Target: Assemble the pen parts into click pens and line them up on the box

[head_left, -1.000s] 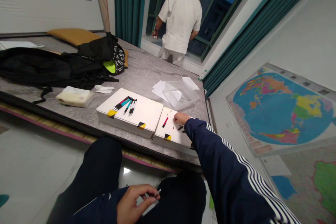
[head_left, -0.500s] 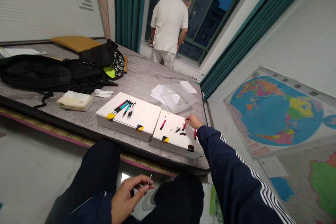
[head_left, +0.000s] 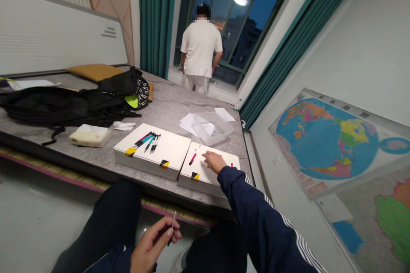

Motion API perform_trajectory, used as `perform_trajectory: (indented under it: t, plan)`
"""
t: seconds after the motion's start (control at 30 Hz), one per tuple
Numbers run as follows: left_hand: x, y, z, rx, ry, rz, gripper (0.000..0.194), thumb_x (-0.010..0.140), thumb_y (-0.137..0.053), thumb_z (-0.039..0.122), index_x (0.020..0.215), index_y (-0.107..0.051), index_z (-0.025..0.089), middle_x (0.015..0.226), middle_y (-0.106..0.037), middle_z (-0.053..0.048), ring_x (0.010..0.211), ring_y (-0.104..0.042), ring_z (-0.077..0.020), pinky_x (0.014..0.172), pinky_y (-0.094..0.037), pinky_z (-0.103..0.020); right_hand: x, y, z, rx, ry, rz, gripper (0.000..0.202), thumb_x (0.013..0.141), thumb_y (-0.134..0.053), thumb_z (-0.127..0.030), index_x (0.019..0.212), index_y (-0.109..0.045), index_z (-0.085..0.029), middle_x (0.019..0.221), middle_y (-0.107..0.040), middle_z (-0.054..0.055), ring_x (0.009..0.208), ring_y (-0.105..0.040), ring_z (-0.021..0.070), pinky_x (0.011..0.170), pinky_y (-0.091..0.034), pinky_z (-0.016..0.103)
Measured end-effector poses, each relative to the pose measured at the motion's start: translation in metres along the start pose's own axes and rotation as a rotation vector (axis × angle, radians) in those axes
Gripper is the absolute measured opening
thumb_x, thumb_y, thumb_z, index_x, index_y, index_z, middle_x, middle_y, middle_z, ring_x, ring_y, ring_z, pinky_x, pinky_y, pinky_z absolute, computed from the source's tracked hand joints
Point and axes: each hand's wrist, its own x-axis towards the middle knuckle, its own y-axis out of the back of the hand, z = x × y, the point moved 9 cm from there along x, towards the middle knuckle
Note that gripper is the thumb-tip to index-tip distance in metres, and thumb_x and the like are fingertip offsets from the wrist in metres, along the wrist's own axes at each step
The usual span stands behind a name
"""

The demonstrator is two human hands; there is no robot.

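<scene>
My left hand [head_left: 150,243] is low in the foreground, above my lap. Its thumb and fingers pinch a thin pen part [head_left: 174,219], pale at the upper end and dark below. Out over the smaller white box [head_left: 209,179] on the right reaches my right hand [head_left: 214,161], palm down, fingers apart and low over its lid. Small dark parts beneath this hand are mostly covered. A red and black pen piece [head_left: 192,159] lies left of my fingers, and another red piece [head_left: 232,164] shows behind the wrist.
Several pens [head_left: 148,141] lie on the larger white box [head_left: 169,145]. Behind the boxes are a clear plastic bin [head_left: 224,130] and paper sheets [head_left: 187,123]. A tissue pack [head_left: 91,135] and black backpack [head_left: 64,102] lie leftward. A person [head_left: 201,49] stands by the window.
My right hand has moved left across the smaller box, away from the red pen piece it was touching. My left hand still pinches the thin part. The view has tilted up slightly.
</scene>
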Motion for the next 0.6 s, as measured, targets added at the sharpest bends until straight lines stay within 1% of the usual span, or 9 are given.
perform_trajectory:
  t: [0.1,0.13,0.2,0.3,0.4,0.47,0.5,0.57,0.6]
  plan:
    - [-0.002,0.013,0.003,-0.056,-0.011,0.12,0.033,0.09,-0.055,0.049,0.086,-0.067,0.018,0.069,-0.066,-0.002,0.066,-0.058,-0.0183,0.064,-0.046,-0.026,0.017,-0.001,-0.048,-0.025,0.074,0.007,0.024,0.097,-0.056,-0.026,0.119,-0.059,-0.016,0.12,-0.062,0.008,0.109,-0.061,0.0232,0.089,-0.053,0.043]
    - [-0.003,0.019,0.004,-0.072,-0.014,0.149,0.033,0.09,-0.055,0.048,0.084,-0.067,0.018,0.067,-0.063,-0.001,0.064,-0.055,-0.0175,0.062,-0.044,-0.025,0.023,-0.003,-0.059,-0.035,0.084,0.0,0.023,0.097,-0.057,-0.026,0.117,-0.06,-0.016,0.119,-0.062,0.008,0.108,-0.061,0.0231,0.088,-0.053,0.043]
    - [-0.005,0.028,0.005,-0.099,-0.022,0.178,0.033,0.09,-0.054,0.046,0.08,-0.066,0.018,0.065,-0.059,0.0,0.062,-0.052,-0.0165,0.06,-0.042,-0.024,0.033,-0.006,-0.073,-0.058,0.083,-0.016,0.021,0.096,-0.058,-0.026,0.113,-0.062,-0.015,0.117,-0.063,0.008,0.105,-0.062,0.0225,0.087,-0.054,0.042]
    - [-0.008,0.039,0.007,-0.14,-0.05,0.188,0.036,0.087,-0.055,0.05,0.079,-0.066,0.017,0.064,-0.056,0.0,0.06,-0.049,-0.0162,0.058,-0.041,-0.025,0.038,-0.007,-0.081,-0.095,0.066,-0.023,0.022,0.095,-0.06,-0.027,0.112,-0.062,-0.014,0.116,-0.063,0.008,0.102,-0.063,0.0219,0.085,-0.055,0.042]
    - [-0.011,0.047,0.009,-0.138,-0.058,0.225,0.044,0.084,-0.057,0.059,0.08,-0.067,0.016,0.057,-0.051,0.002,0.055,-0.045,-0.0155,0.054,-0.039,-0.024,0.033,0.002,-0.082,-0.121,0.056,0.002,0.019,0.095,-0.059,-0.025,0.11,-0.063,-0.014,0.114,-0.064,0.007,0.101,-0.064,0.0212,0.084,-0.055,0.04]
    - [-0.011,0.051,0.01,-0.077,-0.041,0.259,0.046,0.084,-0.057,0.061,0.078,-0.068,0.016,0.055,-0.049,0.003,0.052,-0.044,-0.0145,0.051,-0.038,-0.023,0.026,0.013,-0.084,-0.126,0.05,0.033,0.015,0.096,-0.055,-0.018,0.108,-0.063,-0.012,0.112,-0.064,0.008,0.099,-0.064,0.0213,0.08,-0.056,0.038]
    - [-0.011,0.052,0.011,-0.03,-0.038,0.267,0.046,0.084,-0.058,0.06,0.076,-0.068,0.016,0.056,-0.051,0.002,0.053,-0.046,-0.0145,0.051,-0.039,-0.023,0.022,0.019,-0.087,-0.123,0.049,0.054,0.014,0.097,-0.052,-0.014,0.107,-0.062,-0.012,0.11,-0.064,0.009,0.098,-0.064,0.0217,0.078,-0.056,0.037]
    - [-0.009,0.053,0.016,0.076,-0.062,0.265,0.045,0.084,-0.06,0.059,0.071,-0.069,0.017,0.062,-0.058,0.0,0.059,-0.053,-0.016,0.057,-0.044,-0.023,0.01,0.034,-0.096,-0.105,0.055,0.097,0.017,0.096,-0.048,-0.007,0.105,-0.061,-0.011,0.108,-0.064,0.011,0.096,-0.064,0.0226,0.073,-0.055,0.034]
    - [-0.007,0.053,0.019,0.125,-0.076,0.261,0.045,0.083,-0.061,0.059,0.069,-0.069,0.017,0.064,-0.061,0.0,0.062,-0.056,-0.0169,0.06,-0.046,-0.023,0.002,0.043,-0.103,-0.09,0.065,0.118,0.017,0.095,-0.047,-0.006,0.104,-0.061,-0.012,0.107,-0.063,0.012,0.096,-0.063,0.0227,0.072,-0.054,0.033]
